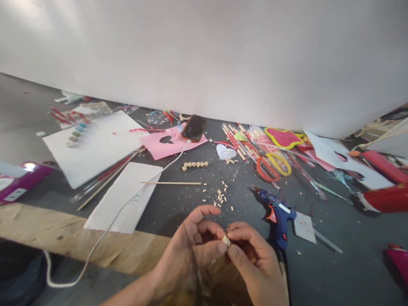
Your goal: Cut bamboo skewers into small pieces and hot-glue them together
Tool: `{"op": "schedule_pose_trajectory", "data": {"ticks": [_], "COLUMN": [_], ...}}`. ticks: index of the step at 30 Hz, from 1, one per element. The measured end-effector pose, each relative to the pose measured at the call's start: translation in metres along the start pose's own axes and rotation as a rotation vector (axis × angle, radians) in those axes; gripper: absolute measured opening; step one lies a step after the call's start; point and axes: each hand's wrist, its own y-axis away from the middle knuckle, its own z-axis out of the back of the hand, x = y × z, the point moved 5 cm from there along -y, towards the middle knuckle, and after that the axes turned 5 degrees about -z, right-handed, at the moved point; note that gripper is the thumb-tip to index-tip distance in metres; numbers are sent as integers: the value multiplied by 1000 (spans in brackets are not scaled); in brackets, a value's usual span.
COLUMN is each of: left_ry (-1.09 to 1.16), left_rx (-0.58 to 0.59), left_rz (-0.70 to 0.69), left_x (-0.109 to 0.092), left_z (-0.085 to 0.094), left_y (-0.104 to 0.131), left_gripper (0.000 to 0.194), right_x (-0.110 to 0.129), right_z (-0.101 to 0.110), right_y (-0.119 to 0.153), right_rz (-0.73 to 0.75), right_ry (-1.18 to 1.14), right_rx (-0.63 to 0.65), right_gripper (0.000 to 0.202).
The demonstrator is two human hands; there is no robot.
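Note:
At the table's near edge, my left hand (198,242) and my right hand (251,257) meet fingertip to fingertip. Between them they pinch a small cream-coloured cluster (226,241), which looks made of short wooden stick pieces; the fingers cover part of it. Just beyond my hands lie several cut wooden stick pieces (220,196) among crumbs. A row of similar joined clusters (195,165) rests farther back. Left of the loose pieces, a thin wooden skewer (174,183) lies partly over white paper (126,199). A blue glue gun (278,216) lies to the right of my right hand.
A phone (194,127) on pink paper (156,144) trails a white cable across the left side. Scissors (267,169) and bundled sticks (239,142) lie back right. A red tool (385,198) is far right, a purple one (22,180) far left. A pale wall (204,55) stands behind.

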Motion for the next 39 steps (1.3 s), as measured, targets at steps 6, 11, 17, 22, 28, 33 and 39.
{"op": "schedule_pose_trajectory", "data": {"ticks": [6, 11, 17, 22, 28, 33, 39], "left_ry": [74, 154, 143, 107, 78, 119, 125], "left_rx": [-86, -80, -16, -10, -37, -88, -38], "left_rz": [64, 125, 110, 128, 152, 199, 164], "left_x": [1, 6, 9, 8, 6, 8, 11], "left_z": [-2, -5, 0, 1, 1, 2, 4], "left_y": [-3, -4, -3, -4, -7, -6, -4], "left_gripper": [48, 46, 38, 39, 47, 50, 45], "right_x": [0, 6, 4, 4, 4, 0, 6], "right_z": [2, 3, 2, 1, 0, 6, 4], "right_y": [1, 1, 2, 2, 3, 6, 6], "right_rz": [114, 224, 124, 127, 167, 175, 224], "right_ry": [100, 355, 356, 323, 363, 327, 388], "right_rx": [7, -8, 31, 76, 119, -56, -48], "right_gripper": [21, 24, 17, 15, 24, 22, 9]}}
